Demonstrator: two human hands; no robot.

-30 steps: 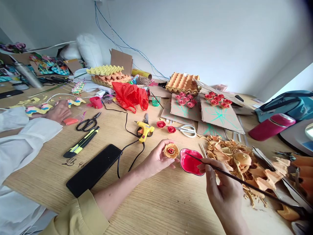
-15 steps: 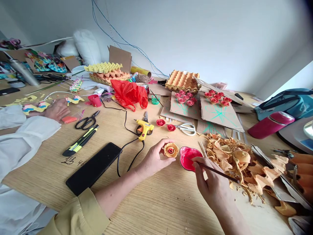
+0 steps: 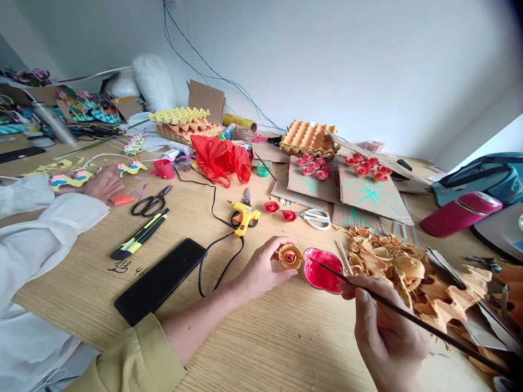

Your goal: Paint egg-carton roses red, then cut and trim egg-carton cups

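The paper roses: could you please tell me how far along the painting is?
Done: red roses sit on the cardboard, two more beside the scissors. In hand: the left hand holds a rose with only its centre red; the right hand holds a brush at the paint dish. Its outer petals remain unpainted.

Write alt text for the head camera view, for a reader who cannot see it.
A person's left hand holds a small orange paper rose while the right hand holds a thin paintbrush, its tip in a dish of red paint. Glue gun, scissors, black phone and finished red roses clutter the wooden table.
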